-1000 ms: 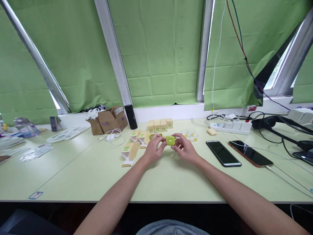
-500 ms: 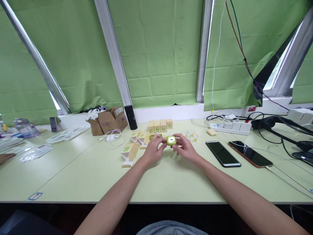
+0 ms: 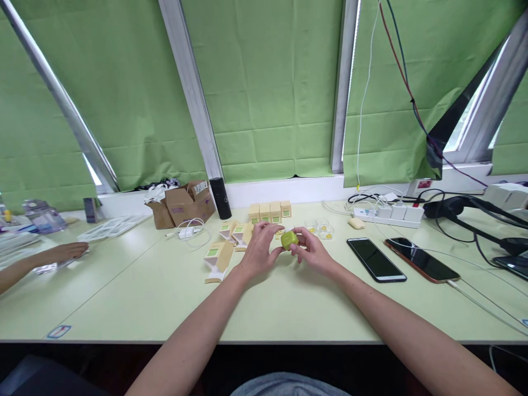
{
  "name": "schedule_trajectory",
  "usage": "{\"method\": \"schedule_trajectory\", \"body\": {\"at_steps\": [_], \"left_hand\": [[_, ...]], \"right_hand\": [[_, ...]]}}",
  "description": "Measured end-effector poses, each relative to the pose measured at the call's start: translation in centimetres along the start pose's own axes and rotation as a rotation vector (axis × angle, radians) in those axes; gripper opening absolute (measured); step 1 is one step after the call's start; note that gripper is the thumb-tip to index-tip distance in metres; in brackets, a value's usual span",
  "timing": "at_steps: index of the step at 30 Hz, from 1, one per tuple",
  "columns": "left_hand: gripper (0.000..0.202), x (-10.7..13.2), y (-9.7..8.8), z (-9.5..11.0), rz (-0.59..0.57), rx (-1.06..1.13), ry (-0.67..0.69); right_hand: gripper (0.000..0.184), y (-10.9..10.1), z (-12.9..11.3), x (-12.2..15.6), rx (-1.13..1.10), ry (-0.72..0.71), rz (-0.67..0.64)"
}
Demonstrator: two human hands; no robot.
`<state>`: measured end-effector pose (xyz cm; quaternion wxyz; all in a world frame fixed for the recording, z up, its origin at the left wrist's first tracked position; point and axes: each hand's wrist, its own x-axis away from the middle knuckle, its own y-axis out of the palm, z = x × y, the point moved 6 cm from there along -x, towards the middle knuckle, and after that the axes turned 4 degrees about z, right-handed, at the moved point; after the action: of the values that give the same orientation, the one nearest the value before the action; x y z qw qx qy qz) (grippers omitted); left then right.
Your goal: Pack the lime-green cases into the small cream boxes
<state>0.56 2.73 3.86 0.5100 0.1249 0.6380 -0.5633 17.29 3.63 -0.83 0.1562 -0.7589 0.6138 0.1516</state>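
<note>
In the head view, my right hand [image 3: 312, 248] pinches a small green rounded case [image 3: 290, 240] between thumb and fingers above the table. My left hand [image 3: 260, 245] is just left of it, thumb and fingers apart with a gap between them; the thumb tip is close to the case, and whether it touches I cannot tell. Opened cardboard boxes with green windows [image 3: 218, 259] lie left of my left hand. Behind my hands stands a row of closed small boxes [image 3: 270, 212]. Clear plastic pieces with yellow centres [image 3: 319, 228] lie beyond my right hand.
At right are a black phone [image 3: 376, 259], a second phone [image 3: 423, 259] on a cable, a power strip [image 3: 388, 215] and a headset [image 3: 474, 220]. A brown carton [image 3: 190, 203] and a black bottle [image 3: 220, 198] stand back left. Another person's hand [image 3: 61, 254] is far left.
The case has turned in my right hand from its pale face to a plain green side. My left fingers have spread away from it. The other person's hand has reached in over the plastic packet.
</note>
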Motion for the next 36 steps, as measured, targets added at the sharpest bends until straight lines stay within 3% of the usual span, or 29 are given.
{"method": "schedule_trajectory", "body": {"at_steps": [4, 9, 12, 16, 19, 22, 27, 36], "left_hand": [[0.053, -0.1, 0.2, 1.2, -0.05, -0.076, 0.094], [0.041, -0.1, 0.3, 1.3, -0.04, -0.053, 0.079], [0.042, -0.1, 0.0, 0.0, 0.045, 0.031, -0.05], [0.044, 0.3, -0.4, -3.6, 0.218, 0.209, -0.355], [0.043, 0.8, -0.3, -6.1, 0.281, 0.382, -0.512], [0.048, 1.0, 0.0, -7.4, 0.308, 0.533, -0.593], [0.054, 0.9, 0.3, -7.3, 0.296, 0.615, -0.598], [0.056, 0.8, 0.4, -7.1, 0.258, 0.604, -0.584]], "right_hand": [[0.051, 0.3, 0.0, -0.1, 0.032, 0.013, -0.004], [0.056, 0.4, 0.4, -0.2, 0.051, 0.021, 0.002], [0.048, 0.0, 0.5, 0.0, 0.162, 0.008, 0.012], [0.02, 0.3, 0.0, 0.7, 0.689, -0.13, -0.021], [0.02, 1.8, -0.2, 1.1, 1.004, -0.273, -0.125], [0.024, 2.9, -0.1, 0.8, 1.166, -0.307, -0.158], [0.03, 3.9, 0.6, -0.8, 1.308, -0.273, -0.186], [0.031, 5.1, 1.7, -3.7, 1.361, -0.175, -0.216]]}}
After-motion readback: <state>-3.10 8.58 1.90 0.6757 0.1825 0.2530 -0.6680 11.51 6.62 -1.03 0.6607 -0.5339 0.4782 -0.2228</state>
